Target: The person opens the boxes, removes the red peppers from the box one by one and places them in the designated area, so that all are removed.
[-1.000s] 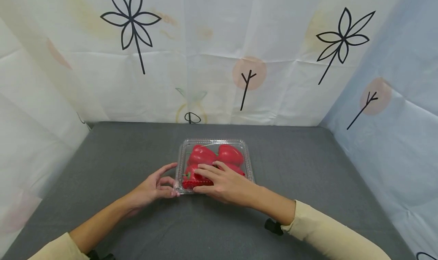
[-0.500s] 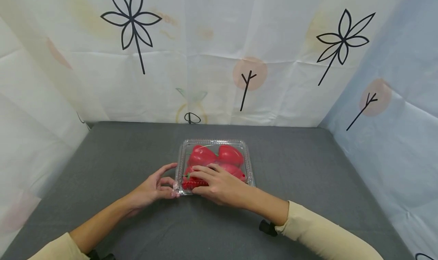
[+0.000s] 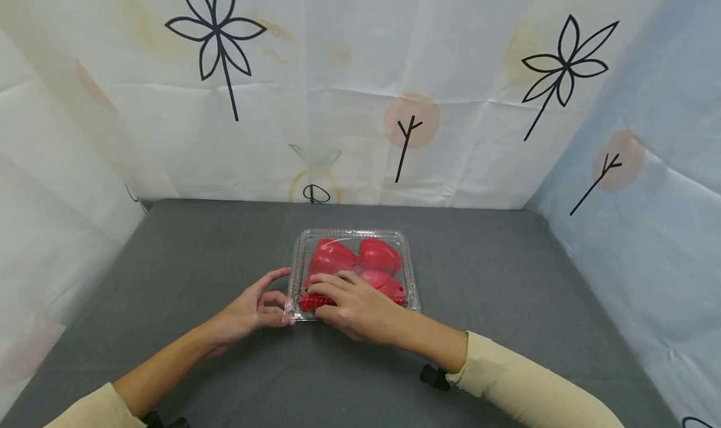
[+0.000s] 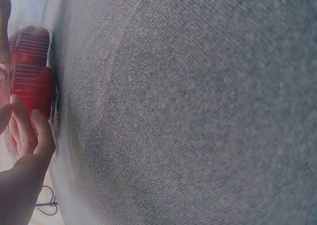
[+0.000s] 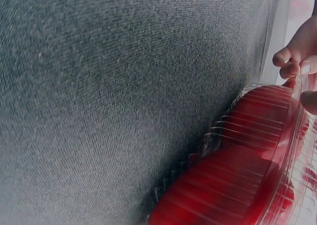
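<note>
R hand, just now: bare, it's sliding a bit to its left along the front of the clear, square plastic box; more of the front R pepper is showing.
Front edge: prob. the person is working along it, & the L hand, also bare, is staying put to steady the box.
Box spot: it's sitting flat on the dark grey cloth table, b/w both hands.
Inside: 4 shiny, round, red peppers are lying close together, 2 back, 2 front; the front L one is mostly hiding under the R hand.
Lid: the see-thru plastic lid is covering them; can't tell if it's all clipped.
L fingers: they're spreading half wide, tips touching the box's L side.
R fingers: they're bending loosely over the lid, thumb at front, prob. pressing, not gripping.
</note>
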`<state>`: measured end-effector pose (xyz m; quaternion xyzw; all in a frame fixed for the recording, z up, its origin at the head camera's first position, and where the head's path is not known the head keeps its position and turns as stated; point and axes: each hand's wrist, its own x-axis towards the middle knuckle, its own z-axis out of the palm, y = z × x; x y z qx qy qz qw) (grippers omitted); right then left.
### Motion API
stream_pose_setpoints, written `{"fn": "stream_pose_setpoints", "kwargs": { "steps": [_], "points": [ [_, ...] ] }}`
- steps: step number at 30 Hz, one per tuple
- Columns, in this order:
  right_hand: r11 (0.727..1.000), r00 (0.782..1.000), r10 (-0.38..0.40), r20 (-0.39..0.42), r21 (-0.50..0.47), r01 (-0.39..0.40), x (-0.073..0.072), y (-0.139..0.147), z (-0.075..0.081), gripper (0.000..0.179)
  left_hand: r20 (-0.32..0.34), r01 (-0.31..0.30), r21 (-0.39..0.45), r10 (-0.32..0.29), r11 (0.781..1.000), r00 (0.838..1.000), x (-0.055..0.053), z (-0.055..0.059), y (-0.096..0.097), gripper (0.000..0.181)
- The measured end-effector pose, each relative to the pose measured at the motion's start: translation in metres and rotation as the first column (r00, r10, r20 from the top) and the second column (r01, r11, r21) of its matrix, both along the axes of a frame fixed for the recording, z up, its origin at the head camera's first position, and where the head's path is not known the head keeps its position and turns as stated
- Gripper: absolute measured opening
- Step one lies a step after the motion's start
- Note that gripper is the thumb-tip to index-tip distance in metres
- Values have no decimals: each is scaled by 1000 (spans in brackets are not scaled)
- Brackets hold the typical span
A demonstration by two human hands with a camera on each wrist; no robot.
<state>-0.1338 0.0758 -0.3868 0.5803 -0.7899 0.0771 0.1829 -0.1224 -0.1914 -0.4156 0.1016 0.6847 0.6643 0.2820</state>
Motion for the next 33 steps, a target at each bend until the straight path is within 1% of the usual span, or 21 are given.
{"fn": "stream_pose_setpoints", "kwargs": {
  "steps": [12,22,33],
  "points": [
    [1000,999,-24,-25,4,24,2,-6,-4,19,0,3,12,-3,1000,1000,-1,0,1,94],
    [998,995,-56,-87,15,57,4,-9,-7,20,-4,6,23,-6,1000,1000,-1,-2,1,92],
    [997,995,-77,-58,19,78,5,-9,-8,24,4,-10,5,10,1000,1000,-2,-2,1,92]
  ]
}}
